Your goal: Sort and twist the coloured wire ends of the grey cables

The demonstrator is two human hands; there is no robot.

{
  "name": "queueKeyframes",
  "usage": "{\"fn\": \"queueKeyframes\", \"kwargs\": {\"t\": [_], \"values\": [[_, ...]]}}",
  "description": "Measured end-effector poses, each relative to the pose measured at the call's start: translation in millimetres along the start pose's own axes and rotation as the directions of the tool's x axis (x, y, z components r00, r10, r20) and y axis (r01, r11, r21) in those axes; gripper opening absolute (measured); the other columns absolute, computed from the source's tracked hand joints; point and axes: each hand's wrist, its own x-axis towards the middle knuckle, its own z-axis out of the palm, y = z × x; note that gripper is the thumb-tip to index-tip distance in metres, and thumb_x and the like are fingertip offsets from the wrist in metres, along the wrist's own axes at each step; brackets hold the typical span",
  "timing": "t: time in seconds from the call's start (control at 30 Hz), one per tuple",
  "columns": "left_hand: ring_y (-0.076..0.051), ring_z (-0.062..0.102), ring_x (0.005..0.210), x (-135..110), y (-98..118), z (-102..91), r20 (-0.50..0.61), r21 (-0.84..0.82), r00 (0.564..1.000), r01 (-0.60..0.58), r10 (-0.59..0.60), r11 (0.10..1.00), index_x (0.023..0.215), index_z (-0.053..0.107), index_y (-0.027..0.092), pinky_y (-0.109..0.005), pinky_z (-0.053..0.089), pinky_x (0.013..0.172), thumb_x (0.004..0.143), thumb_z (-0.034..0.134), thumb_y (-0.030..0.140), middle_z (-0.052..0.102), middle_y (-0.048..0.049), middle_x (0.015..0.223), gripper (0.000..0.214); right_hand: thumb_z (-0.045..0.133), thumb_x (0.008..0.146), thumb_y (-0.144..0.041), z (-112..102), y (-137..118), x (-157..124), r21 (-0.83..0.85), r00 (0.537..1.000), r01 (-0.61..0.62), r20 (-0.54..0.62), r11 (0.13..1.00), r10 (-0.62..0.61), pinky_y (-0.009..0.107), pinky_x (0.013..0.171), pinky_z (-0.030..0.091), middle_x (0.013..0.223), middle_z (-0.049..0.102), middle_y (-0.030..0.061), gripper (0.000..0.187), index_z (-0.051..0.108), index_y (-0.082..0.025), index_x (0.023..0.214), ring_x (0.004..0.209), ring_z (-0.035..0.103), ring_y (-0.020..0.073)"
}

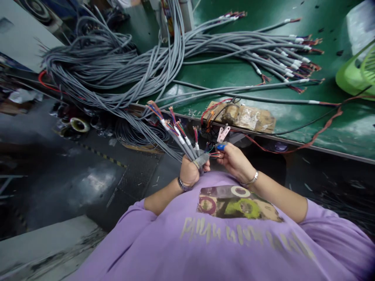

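My left hand (pixel 190 171) is closed round a bundle of grey cables (pixel 187 146), their stripped ends fanning up and away with white bands and coloured wires. A grey wrap covers part of that thumb. Just to the right, my right hand (pixel 235 162) pinches thin coloured wires (pixel 215 155) that reach across from the left hand. A blue covering (pixel 220 147) shows on a fingertip of the right hand. Right above it, at the bench edge, is a pink clip (pixel 223 134) near a tangle of thin wires.
A large heap of grey cables (pixel 117 70) lies across the green bench (pixel 293 117), with stripped ends towards the right. A taped wooden block (pixel 243 117) sits at the bench edge. At the right is a green basket (pixel 351 76); red and black leads cross the bench.
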Motion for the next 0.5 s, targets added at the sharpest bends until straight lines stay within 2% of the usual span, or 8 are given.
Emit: {"fn": "queueKeyframes", "kwargs": {"t": [0.07,0.17,0.23,0.37,0.5], "values": [[-0.008,0.053,0.04,-0.4,1.4,0.2,-0.027,0.0,1.0,0.011,-0.011,1.0,0.067,0.059,0.016,-0.02,0.044,0.04,0.062,0.081,0.043,0.061,0.0019,0.055,0.035,0.075,0.063,-0.03,-5.2,-1.0,-0.8,0.065,0.999,-0.051,0.02,0.997,0.05,0.02,0.052,0.042,0.064,0.053,-0.0053,0.027,0.053,-0.02,0.074,0.057,0.048,0.0076],[-0.008,0.052,0.039,-0.4,3.6,2.2,-0.037,0.025,0.999,0.033,-0.032,0.999,0.064,0.058,0.015,-0.02,0.043,0.04,0.06,0.083,0.044,0.06,0.0017,0.053,0.038,0.078,0.065,-0.039,-7.7,-1.2,-6.2,0.029,0.979,-0.08,0.192,0.996,0.073,0.025,0.063,0.051,0.078,0.064,-0.0004,0.033,0.061,-0.019,0.085,0.07,0.059,0.0118],[-0.008,0.053,0.039,-0.2,3.7,3.7,-0.029,0.053,0.999,0.037,-0.036,0.998,0.064,0.058,0.015,-0.02,0.043,0.04,0.06,0.083,0.045,0.06,0.0016,0.053,0.039,0.079,0.066,-0.047,-4.4,-0.2,-9.7,-0.054,0.965,-0.004,0.261,0.999,0.018,0.027,0.064,0.051,0.078,0.065,0.0008,0.039,0.062,-0.019,0.088,0.071,0.061,0.0133],[-0.01,0.055,0.04,-0.5,1.1,5.8,-0.019,0.111,0.998,0.064,-0.063,0.992,0.067,0.059,0.015,-0.019,0.041,0.039,0.059,0.083,0.046,0.061,0.0011,0.053,0.04,0.084,0.066,-0.049,5.9,0.0,-11.0,-0.206,0.946,0.234,0.273,0.95,-0.174,0.028,0.059,0.046,0.065,0.061,-0.0026,0.044,0.056,-0.02,0.083,0.059,0.058,0.0128],[-0.01,0.055,0.039,-2.1,0.2,7.7,-0.011,0.151,0.998,0.066,-0.065,0.986,0.066,0.057,0.015,-0.019,0.038,0.037,0.058,0.084,0.045,0.061,0.0007,0.053,0.042,0.081,0.068,-0.05,7.0,-3.1,-9.0,-0.249,0.943,0.257,0.276,0.934,-0.186,0.028,0.056,0.044,0.059,0.059,-0.0033,0.041,0.056,-0.019,0.078,0.053,0.054,0.012]]}}
